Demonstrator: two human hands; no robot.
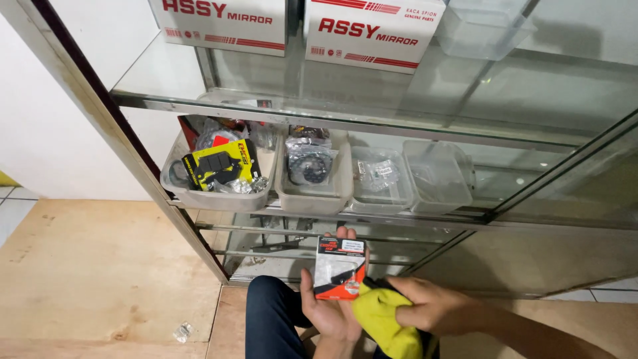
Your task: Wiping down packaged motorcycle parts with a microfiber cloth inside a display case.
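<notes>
Left hand (329, 312) is what I see curled around a small red-and-black blister pack (340, 268), fingers closed behind it, thumb on its left edge, holding it upright above my lap. Right hand (432, 307) is closed on a yellow cloth (385, 319), pressed against the pack's lower right corner, below the glass shelf (345, 106).

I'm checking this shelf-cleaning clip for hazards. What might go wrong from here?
1. The left hand holds the small red packet by its lower edge only, while the right hand presses the yellow cloth against it; a firm wipe might knock it out of the grip.
2. The hands work close under the glass shelf; rising carelessly might bump its edge.
3. A small clear wrapper lies on the plywood floor, easy to overlook.
</notes>
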